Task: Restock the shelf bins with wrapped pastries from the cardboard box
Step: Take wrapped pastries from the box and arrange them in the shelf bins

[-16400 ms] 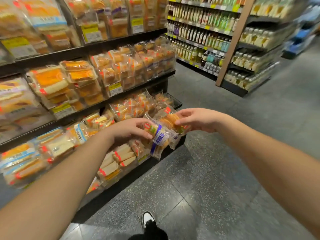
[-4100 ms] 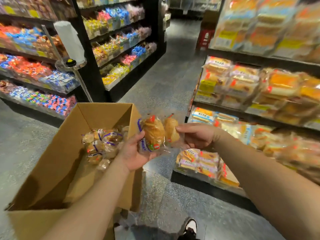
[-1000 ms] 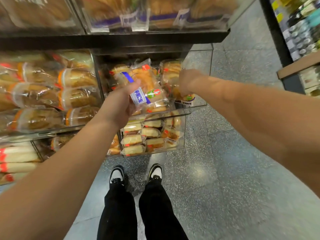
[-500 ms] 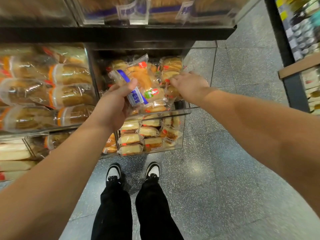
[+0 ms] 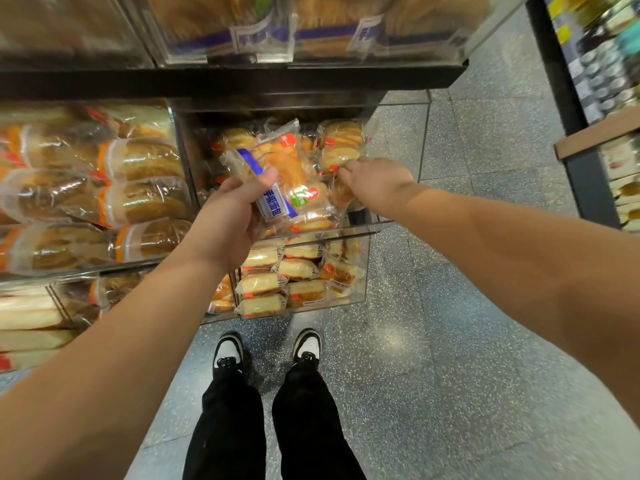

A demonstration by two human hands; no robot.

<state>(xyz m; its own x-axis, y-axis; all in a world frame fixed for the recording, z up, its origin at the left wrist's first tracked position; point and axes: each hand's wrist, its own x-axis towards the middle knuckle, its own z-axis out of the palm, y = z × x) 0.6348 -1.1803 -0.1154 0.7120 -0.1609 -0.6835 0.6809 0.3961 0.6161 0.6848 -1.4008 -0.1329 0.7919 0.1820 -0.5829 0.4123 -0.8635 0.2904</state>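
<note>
Holding a wrapped pastry [image 5: 291,178] over the clear bin [image 5: 367,233], the left hand [image 5: 228,216] grips its near-left edge; the right hand [image 5: 377,181] pinches a second packet [image 5: 341,155] inside the bin. The packets look light, soft and crushable, with slippery film, best held by the edges.

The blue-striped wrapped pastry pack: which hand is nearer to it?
Left. The left hand grips the blue-striped pack from its left side; the right hand is just off its right edge, fingers at the pastries in the bin.
</note>
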